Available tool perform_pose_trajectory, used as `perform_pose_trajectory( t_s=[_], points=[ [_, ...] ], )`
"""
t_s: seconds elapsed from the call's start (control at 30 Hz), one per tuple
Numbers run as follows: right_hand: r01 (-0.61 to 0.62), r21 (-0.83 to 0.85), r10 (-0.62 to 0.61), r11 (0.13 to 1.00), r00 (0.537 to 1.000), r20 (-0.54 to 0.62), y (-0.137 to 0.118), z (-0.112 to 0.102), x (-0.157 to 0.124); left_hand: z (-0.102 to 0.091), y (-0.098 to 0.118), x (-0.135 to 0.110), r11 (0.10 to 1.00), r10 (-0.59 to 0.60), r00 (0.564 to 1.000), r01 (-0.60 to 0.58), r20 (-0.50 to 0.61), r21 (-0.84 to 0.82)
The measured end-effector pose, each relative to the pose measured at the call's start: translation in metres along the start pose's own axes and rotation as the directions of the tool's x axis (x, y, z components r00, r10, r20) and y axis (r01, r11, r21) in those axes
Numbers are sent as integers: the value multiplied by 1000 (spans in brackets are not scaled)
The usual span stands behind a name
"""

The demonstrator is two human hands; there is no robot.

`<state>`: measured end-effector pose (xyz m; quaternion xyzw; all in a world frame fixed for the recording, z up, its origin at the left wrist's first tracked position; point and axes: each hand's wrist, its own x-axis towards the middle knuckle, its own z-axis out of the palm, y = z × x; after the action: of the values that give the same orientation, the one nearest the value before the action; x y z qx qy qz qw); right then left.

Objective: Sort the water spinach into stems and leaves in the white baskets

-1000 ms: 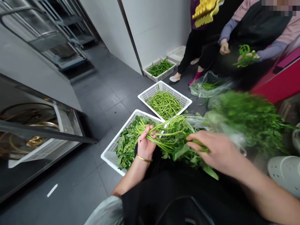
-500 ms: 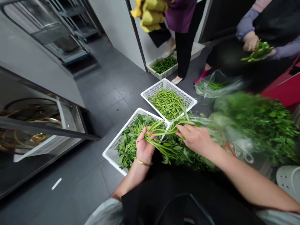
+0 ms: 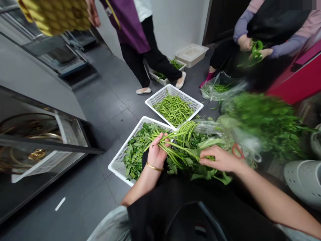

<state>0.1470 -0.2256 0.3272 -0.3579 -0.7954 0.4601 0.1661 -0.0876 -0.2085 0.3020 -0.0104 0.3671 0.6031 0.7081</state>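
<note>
My left hand, with a gold bracelet at the wrist, is closed around a loose bunch of long green stems. The stems fan out to the right across my lap. My right hand pinches a leafy green stalk at the right end of the bunch; its fingertips are partly hidden by leaves. Beneath and to the left of my left hand sits a white plastic basket filled with leafy greens. More loose leaves lie under both hands.
Beyond stands a white basket of green beans. Red-handled scissors, plastic bags and a herb heap lie right. One person walks past; another sits handling greens. A metal shelf stands left.
My right hand has moved right and slightly down, away from my left hand, with the leafy stalk. The walking person has moved left. The seated person's hands have shifted.
</note>
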Motion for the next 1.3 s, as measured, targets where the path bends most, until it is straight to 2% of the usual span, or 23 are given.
perform_pose_trajectory(
  t_s=[0.03,0.07,0.1,0.17,0.2,0.23,0.3,0.37,0.47,0.53,0.57,0.63,0.7,0.73,0.8,0.83,0.87,0.9,0.97,1.1,1.2,1.23,1.3],
  points=[
    [-48,32,53,998,984,-172,5,0,-2,1,-1,-1,1000,11,1000,-11,8,-3],
    [-103,100,134,990,916,-378,12,0,-5,2,-2,-3,1000,25,1000,-25,12,-9],
    [-141,198,230,970,796,-560,18,-2,-8,3,-3,-4,999,41,999,-41,13,-17],
    [-142,356,373,924,550,-747,29,-8,-20,4,-3,-6,996,80,997,-79,4,-29],
    [-149,364,387,919,501,-774,30,-12,-28,4,-2,-6,995,97,995,-97,-2,-30],
    [-181,314,362,932,511,-780,29,-15,-36,4,-2,-7,994,110,994,-110,-4,-27],
    [-275,61,226,960,623,-749,15,-17,-48,5,-3,-7,993,119,993,-119,-2,-15],
    [-293,-266,49,918,752,-658,-5,-11,-45,5,-6,-7,994,109,994,-109,8,-5],
    [-167,-604,-115,779,910,-399,-27,4,-14,7,-13,-8,996,86,996,-87,28,25],
    [-66,-679,-108,731,972,-211,-29,14,12,7,-18,-11,996,71,997,-73,40,48],
    [-19,-664,-102,747,984,-143,-26,17,21,7,-20,-13,996,60,997,-63,40,56],
    [43,-507,-114,861,988,-109,-17,19,28,4,-24,-15,998,27,999,-29,41,61],
    [-22,-213,-52,977,940,-337,-6,15,20,0,-26,-14,999,-3,999,2,38,38],
    [-68,-66,27,995,872,-489,0,11,13,-2,-25,-12,1000,-7,1000,6,26,16],
    [-144,152,209,978,653,-728,11,-2,-2,-7,-19,-4,999,20,1000,-21,-24,-42],
    [-179,219,282,959,550,-786,17,-9,-9,-10,-15,1,997,39,998,-42,-52,-68],
    [-220,262,338,940,486,-806,24,-16,-14,-12,-10,6,995,50,996,-56,-71,-87],
    [-270,288,386,919,463,-798,30,-21,-18,-14,-6,10,993,52,996,-60,-77,-101],
    [-371,308,462,876,467,-754,39,-30,-19,-18,0,18,993,39,998,-45,-56,-106],
    [-431,199,435,880,564,-702,43,-46,5,-27,5,19,995,41,999,-38,31,-92],
    [-402,149,367,903,543,-755,33,-53,58,-37,10,8,994,76,988,-63,135,-93],
    [-374,114,321,920,557,-766,29,-51,83,-41,12,2,994,87,984,-76,153,-76],
    [-278,14,201,961,656,-727,21,-36,136,-47,18,-8,994,107,982,-105,155,-18]
  ],
)
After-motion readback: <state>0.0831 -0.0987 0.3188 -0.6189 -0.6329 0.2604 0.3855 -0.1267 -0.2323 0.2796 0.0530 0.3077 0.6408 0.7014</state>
